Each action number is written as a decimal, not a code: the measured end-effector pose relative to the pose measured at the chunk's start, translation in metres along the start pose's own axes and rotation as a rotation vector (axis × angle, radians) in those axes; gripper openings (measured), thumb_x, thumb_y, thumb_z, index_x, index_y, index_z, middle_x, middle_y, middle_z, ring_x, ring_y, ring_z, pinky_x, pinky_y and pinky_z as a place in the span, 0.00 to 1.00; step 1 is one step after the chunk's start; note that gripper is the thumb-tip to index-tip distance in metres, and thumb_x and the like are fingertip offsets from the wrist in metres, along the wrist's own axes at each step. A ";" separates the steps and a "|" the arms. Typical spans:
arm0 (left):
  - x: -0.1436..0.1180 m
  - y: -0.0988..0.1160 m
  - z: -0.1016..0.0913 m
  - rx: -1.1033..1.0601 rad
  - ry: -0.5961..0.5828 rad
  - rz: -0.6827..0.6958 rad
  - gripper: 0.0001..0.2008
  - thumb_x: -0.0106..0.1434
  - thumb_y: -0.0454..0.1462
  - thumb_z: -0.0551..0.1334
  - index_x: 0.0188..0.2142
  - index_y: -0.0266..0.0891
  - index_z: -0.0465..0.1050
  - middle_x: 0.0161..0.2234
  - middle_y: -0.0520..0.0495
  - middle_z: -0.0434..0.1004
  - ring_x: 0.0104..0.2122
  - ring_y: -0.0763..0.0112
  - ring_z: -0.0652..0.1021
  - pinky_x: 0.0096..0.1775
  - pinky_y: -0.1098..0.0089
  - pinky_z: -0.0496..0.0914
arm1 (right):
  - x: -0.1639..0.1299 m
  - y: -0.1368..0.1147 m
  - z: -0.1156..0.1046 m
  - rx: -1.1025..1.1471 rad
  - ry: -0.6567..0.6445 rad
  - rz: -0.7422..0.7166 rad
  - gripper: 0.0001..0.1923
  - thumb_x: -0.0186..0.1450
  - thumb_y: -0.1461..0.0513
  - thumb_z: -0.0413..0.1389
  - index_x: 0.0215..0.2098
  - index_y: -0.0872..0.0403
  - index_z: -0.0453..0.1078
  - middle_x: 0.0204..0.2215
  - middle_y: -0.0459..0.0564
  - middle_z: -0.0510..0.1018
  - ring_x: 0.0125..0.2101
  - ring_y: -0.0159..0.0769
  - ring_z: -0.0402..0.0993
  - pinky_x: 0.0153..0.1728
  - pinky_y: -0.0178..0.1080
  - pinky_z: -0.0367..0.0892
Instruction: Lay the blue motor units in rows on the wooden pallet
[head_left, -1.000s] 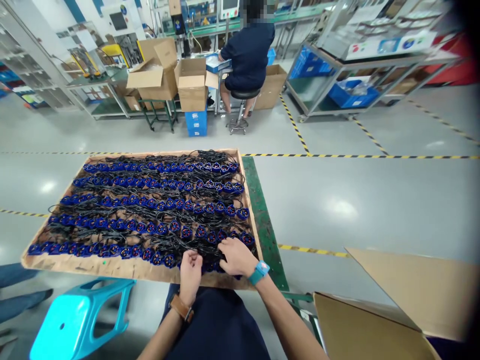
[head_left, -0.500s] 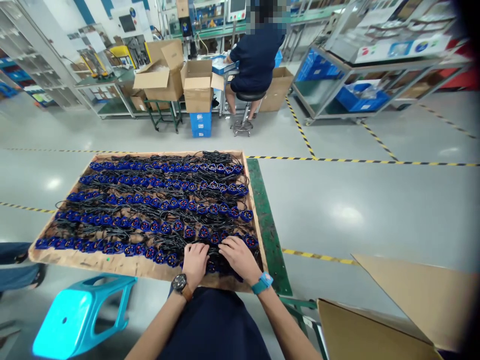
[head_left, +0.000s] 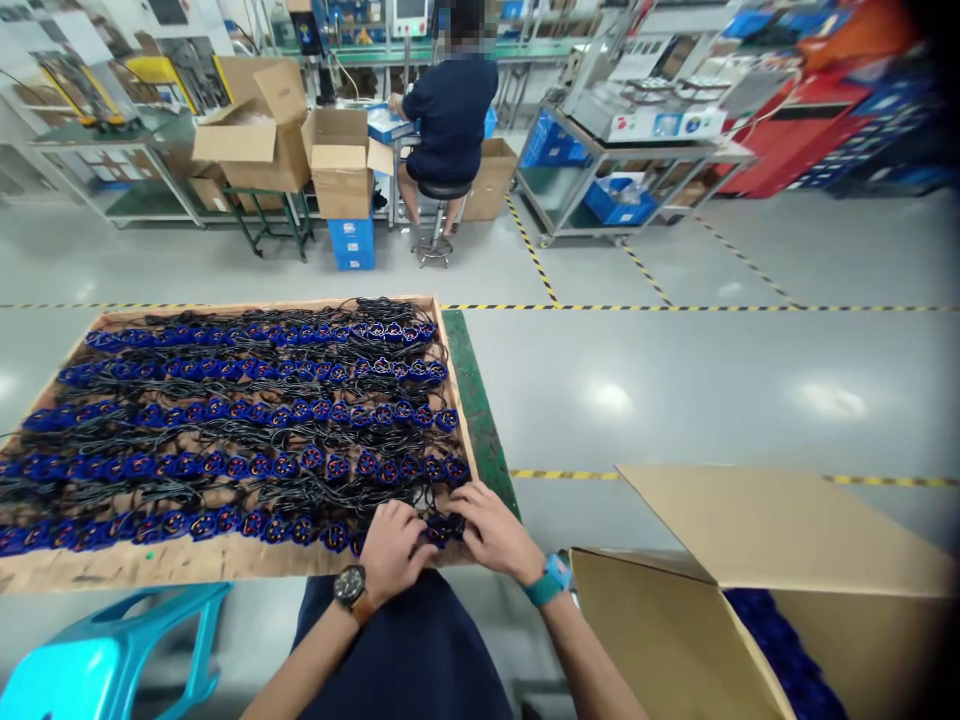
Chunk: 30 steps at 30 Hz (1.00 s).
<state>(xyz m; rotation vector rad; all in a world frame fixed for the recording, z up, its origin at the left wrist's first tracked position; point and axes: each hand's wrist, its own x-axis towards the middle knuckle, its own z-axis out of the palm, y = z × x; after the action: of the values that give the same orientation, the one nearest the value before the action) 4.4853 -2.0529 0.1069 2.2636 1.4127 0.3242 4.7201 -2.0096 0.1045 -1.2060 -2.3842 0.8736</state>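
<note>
Left hand (head_left: 396,545) and right hand (head_left: 491,528) curled on blue plugs (head_left: 442,527) at board (head_left: 225,560) edge; apparently gripping them, fingertips partly hidden.

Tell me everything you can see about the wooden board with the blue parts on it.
The wooden board is a flat, pale plywood-like sheet lying level in front of the person. Rows of blue connectors with tangled black cables cover most of it. The left hand and right hand rest on parts at its near right corner.
</note>
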 end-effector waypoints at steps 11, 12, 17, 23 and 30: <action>0.020 0.013 0.021 0.200 -0.062 0.045 0.08 0.69 0.33 0.55 0.37 0.38 0.72 0.39 0.44 0.74 0.42 0.59 0.71 0.44 0.60 0.65 | 0.001 0.014 0.016 -0.069 -0.072 0.038 0.22 0.59 0.73 0.48 0.47 0.52 0.71 0.57 0.50 0.71 0.57 0.45 0.59 0.55 0.49 0.62; 0.021 0.015 0.018 0.159 -0.038 0.032 0.10 0.70 0.33 0.53 0.36 0.39 0.72 0.37 0.45 0.75 0.40 0.61 0.72 0.43 0.61 0.65 | 0.001 0.015 0.015 -0.052 -0.065 0.036 0.23 0.57 0.73 0.48 0.48 0.52 0.71 0.58 0.50 0.71 0.57 0.45 0.58 0.56 0.50 0.61; 0.029 0.012 0.003 0.029 0.140 -0.075 0.13 0.73 0.35 0.50 0.37 0.41 0.73 0.33 0.48 0.77 0.34 0.66 0.75 0.38 0.66 0.66 | 0.008 0.022 0.014 0.079 0.008 0.020 0.15 0.61 0.71 0.51 0.44 0.52 0.70 0.56 0.50 0.73 0.61 0.48 0.56 0.60 0.54 0.58; 0.035 -0.012 -0.014 -0.226 0.281 -0.156 0.12 0.73 0.38 0.52 0.41 0.41 0.74 0.37 0.49 0.80 0.37 0.69 0.78 0.41 0.69 0.69 | 0.021 0.024 0.012 0.191 0.101 -0.002 0.20 0.61 0.71 0.50 0.49 0.53 0.68 0.49 0.53 0.74 0.58 0.44 0.62 0.60 0.50 0.61; 0.032 -0.031 -0.027 -0.308 0.273 -0.155 0.13 0.73 0.39 0.53 0.42 0.41 0.77 0.37 0.48 0.77 0.37 0.69 0.77 0.42 0.68 0.71 | 0.037 0.010 0.016 0.127 0.099 -0.028 0.15 0.69 0.63 0.53 0.53 0.54 0.68 0.44 0.54 0.73 0.46 0.43 0.67 0.50 0.47 0.67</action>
<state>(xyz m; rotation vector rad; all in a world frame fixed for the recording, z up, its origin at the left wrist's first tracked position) 4.4635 -2.0059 0.1138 1.9023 1.5394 0.7675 4.6960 -1.9809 0.0862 -1.1377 -2.2262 0.9196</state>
